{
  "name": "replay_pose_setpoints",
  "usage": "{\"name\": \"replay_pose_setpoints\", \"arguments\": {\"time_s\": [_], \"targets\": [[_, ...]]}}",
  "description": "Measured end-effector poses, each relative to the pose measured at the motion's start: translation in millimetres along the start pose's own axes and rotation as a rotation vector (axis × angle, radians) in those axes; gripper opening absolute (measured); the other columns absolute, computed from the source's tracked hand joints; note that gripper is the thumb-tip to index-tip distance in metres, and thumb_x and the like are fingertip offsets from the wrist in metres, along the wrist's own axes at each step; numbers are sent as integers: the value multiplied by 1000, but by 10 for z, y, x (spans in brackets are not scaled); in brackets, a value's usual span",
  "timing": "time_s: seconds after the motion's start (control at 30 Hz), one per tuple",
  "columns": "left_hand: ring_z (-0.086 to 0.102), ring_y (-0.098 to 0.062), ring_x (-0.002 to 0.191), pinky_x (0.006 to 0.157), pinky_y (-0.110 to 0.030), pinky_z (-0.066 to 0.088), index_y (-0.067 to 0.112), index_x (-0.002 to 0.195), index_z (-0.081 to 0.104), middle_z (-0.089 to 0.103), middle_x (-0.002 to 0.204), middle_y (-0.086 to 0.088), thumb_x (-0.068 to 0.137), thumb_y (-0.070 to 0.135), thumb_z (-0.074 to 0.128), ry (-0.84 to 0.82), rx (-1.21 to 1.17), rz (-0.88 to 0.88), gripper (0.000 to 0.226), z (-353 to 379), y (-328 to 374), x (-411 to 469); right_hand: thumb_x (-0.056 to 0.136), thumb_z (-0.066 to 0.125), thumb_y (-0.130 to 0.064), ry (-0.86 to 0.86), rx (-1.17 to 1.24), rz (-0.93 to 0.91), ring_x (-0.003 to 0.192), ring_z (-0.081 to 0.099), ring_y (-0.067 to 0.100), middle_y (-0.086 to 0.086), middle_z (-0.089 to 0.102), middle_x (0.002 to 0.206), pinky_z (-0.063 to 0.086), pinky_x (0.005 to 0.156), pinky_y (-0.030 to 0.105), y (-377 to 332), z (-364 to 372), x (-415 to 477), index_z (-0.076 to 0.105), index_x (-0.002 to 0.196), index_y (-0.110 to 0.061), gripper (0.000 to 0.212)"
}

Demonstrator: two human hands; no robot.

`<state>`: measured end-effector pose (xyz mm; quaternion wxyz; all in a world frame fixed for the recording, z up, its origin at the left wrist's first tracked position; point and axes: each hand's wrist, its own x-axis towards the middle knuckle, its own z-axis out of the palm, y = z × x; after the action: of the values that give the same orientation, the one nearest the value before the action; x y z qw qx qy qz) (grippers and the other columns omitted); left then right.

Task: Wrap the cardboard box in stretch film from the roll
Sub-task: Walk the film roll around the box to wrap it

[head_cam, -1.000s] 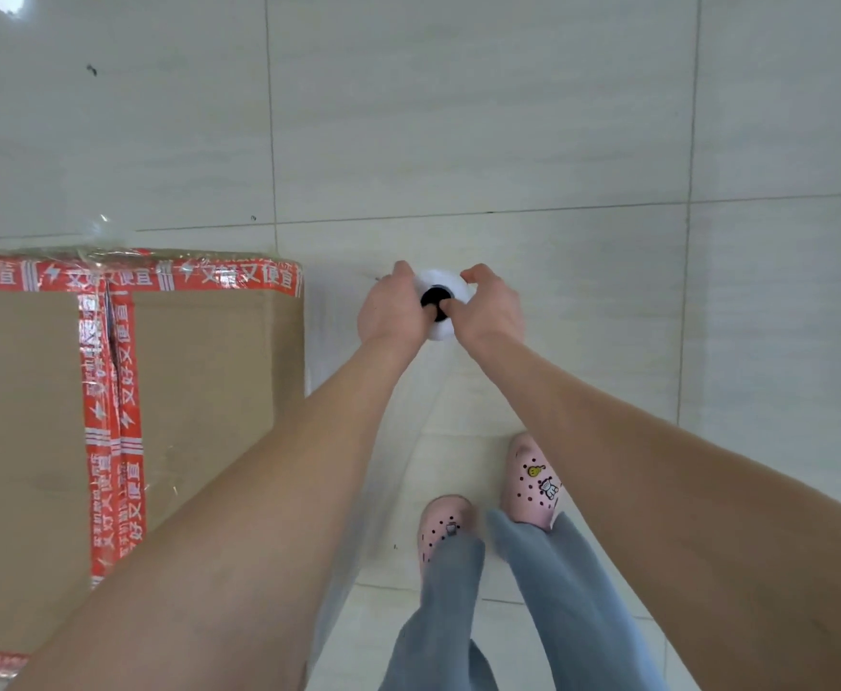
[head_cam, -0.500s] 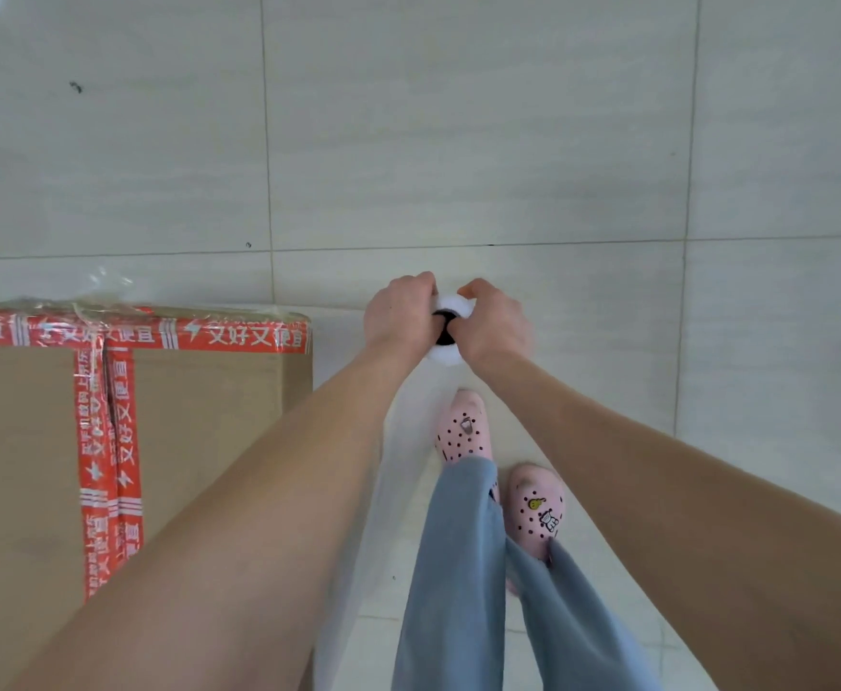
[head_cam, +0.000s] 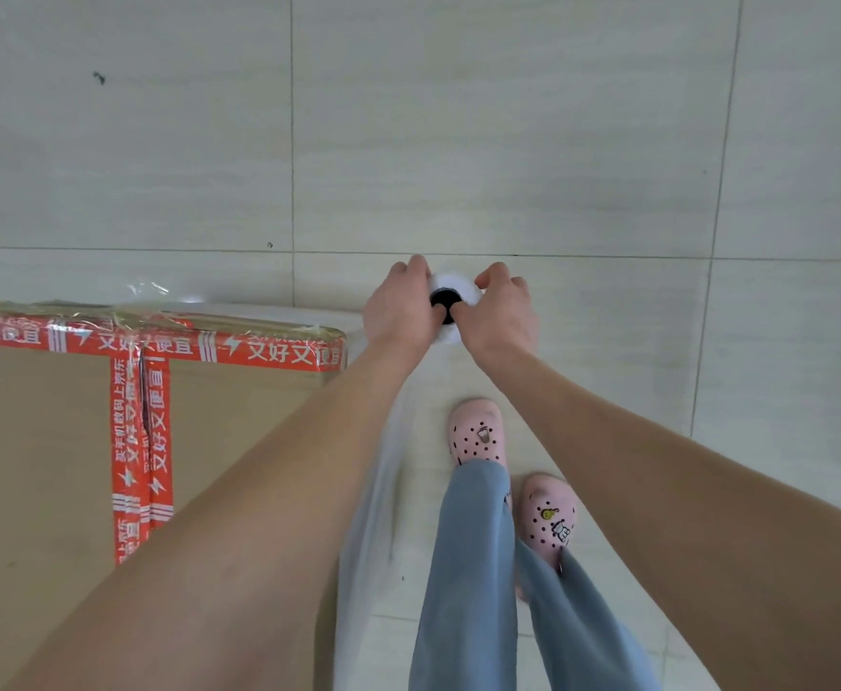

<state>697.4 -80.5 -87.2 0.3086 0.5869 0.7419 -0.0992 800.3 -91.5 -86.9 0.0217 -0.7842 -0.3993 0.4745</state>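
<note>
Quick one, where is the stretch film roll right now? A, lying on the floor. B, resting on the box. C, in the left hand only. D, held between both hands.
D: the left hand and the right hand both grip the top end of the roll.
</note>
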Motion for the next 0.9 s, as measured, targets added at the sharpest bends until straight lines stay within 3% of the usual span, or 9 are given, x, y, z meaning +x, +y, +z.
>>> {"name": "replay_pose_setpoints", "arguments": {"time_s": [0.1,0.23,0.47,0.6,0.9], "targets": [[57,-31,85,60,-33,36,12,105,52,55,103,-8,80,11,55,63,45,92,25,34,11,56,81,57,-22,13,-28,-25,81,57,30,-2,43,102,37,62,31,8,19,11,47,105,-23,26],[55,-28,78,59,-32,35,13,96,53,58,95,-7,79,15,56,44,22,72,16,-11,-14,168,82,56,-19,26,-80,-69,74,57,29,2,47,107,39,62,31,-43,3,41,50,109,-22,28],[56,-27,79,61,-30,38,16,86,51,63,87,-5,76,26,62,51,-114,-152,18,-188,-111,297,86,46,-8,26,-174,-245,82,56,28,3,47,119,42,67,32,-366,-35,171,53,118,-25,37],[56,-26,78,60,-29,36,13,88,52,62,87,-4,77,28,64,22,-216,-291,22,-345,-243,341,87,52,-12,-46,-178,-152,78,50,25,5,46,116,38,65,31,-553,51,200,47,121,-23,37],[53,-29,76,57,-34,34,8,105,50,52,100,-11,85,10,52,18,115,123,20,-405,-36,435,87,47,-8,-37,-217,-151,77,52,28,7,50,110,39,63,31,-582,-17,276,51,114,-22,31]]}}
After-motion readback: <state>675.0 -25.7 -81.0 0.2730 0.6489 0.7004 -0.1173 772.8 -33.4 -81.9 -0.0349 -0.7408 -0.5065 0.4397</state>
